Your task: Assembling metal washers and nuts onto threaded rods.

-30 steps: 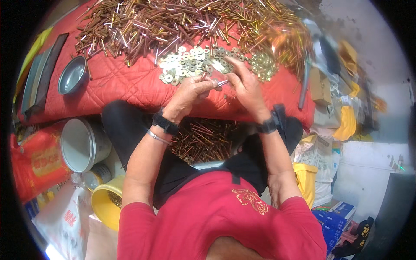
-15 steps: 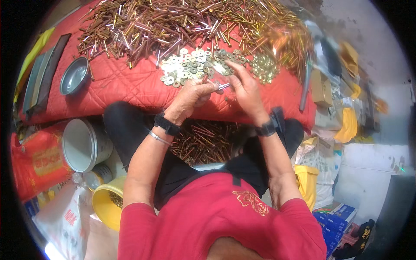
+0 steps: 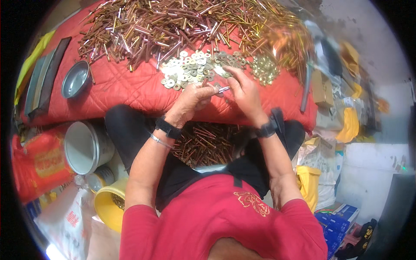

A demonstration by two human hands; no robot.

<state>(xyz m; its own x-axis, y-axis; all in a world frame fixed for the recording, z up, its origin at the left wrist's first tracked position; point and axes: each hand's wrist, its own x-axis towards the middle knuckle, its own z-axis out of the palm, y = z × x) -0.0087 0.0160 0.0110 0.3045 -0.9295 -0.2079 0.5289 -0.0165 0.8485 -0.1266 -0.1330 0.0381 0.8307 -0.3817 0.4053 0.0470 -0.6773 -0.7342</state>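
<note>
Both hands pinch tight — left hand [image 3: 190,100] holds a thin metal pin [image 3: 222,89], right hand [image 3: 243,92] meets its tip; a fumble could drop it among the washers [image 3: 188,69].

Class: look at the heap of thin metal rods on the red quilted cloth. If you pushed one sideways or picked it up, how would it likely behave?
The metal rods look straight and thin, so one is probably stiff and fairly light. Being round, it may roll, though the red quilted cloth would likely slow it. Their shiny finish suggests they could slip; the left hand pinches one at its fingertips.
</note>
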